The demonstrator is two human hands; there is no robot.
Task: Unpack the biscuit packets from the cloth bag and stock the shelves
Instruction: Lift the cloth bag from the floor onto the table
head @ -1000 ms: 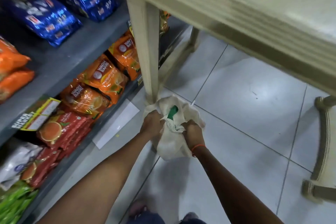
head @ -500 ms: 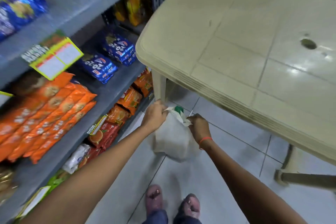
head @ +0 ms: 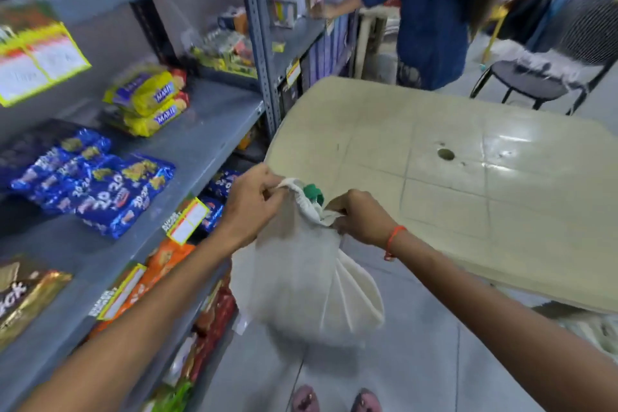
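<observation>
bag: white cloth bag (head: pixel 301 281) hanging in the air over the floor, just off the table corner, something green poking out the top
left hand (head: pixel 249 207): fingers pinched tight on the bag's rim
right hand (head: pixel 363 217): fingers closed on the opposite rim
table (head: pixel 468 197): beige, right behind the bag
shelves (head: pixel 200 140): left side, blue packets (head: pixel 93 187) and yellow packets (head: pixel 147 99)
</observation>
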